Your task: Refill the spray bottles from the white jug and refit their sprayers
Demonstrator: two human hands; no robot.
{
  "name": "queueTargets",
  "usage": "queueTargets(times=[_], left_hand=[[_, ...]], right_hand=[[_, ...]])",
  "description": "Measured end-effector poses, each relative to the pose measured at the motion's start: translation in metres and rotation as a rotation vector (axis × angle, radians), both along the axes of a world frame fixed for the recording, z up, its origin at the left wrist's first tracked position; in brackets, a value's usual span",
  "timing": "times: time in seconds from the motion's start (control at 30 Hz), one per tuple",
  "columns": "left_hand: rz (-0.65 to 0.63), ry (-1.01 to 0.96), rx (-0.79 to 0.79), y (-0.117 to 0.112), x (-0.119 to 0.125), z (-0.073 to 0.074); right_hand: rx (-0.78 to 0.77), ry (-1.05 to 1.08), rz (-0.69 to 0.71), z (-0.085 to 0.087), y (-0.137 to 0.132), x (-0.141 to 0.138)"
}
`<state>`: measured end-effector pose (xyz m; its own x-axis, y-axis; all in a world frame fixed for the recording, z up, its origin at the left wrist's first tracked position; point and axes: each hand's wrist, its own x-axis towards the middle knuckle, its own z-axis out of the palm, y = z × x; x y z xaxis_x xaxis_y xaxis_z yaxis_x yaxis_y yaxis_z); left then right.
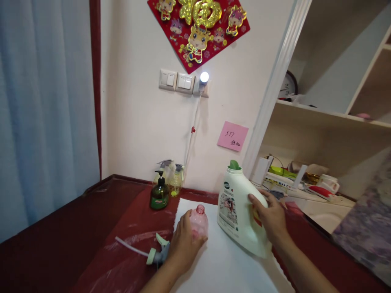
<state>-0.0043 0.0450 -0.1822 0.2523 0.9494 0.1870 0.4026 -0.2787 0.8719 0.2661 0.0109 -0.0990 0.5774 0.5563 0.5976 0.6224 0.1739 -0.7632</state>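
Observation:
My left hand [183, 240] is wrapped round a small pink see-through bottle [199, 219] that stands uncapped on a white sheet [226, 264]. My right hand [270, 215] grips the handle side of a large white detergent jug [238, 207] with a green cap; the jug leans tilted on the sheet. A spray trigger head with its dip tube [152, 254] lies on the dark red table [61, 240] just left of my left hand.
A green pump bottle [159, 194] and two spray bottles [174, 181] stand against the wall. A shelf unit at the right [320, 118] holds clutter. A cable hangs from the wall socket [203, 81]. A curtain [45, 101] covers the left.

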Motion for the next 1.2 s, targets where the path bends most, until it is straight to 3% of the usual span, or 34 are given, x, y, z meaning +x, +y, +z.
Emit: queueTargets(times=[0.2,0.37,0.67,0.83,1.2], left_hand=[[0.008,-0.007,-0.005,-0.001,0.0,0.001],[0.031,-0.067,0.029,0.0,0.001,0.0],[0.024,-0.027,0.03,0.0,0.002,0.0],[0.027,-0.01,0.028,0.001,0.001,-0.004],[0.023,0.005,0.058,0.001,0.002,-0.011]], right_hand=[[-0.148,-0.148,0.035,0.04,-0.047,0.004],[-0.299,-0.399,0.09,0.056,-0.079,0.001],[-0.273,-0.935,0.077,0.047,-0.098,0.001],[-0.187,-1.069,0.056,0.038,-0.093,-0.005],[-0.144,-1.313,0.041,0.04,-0.085,-0.018]])
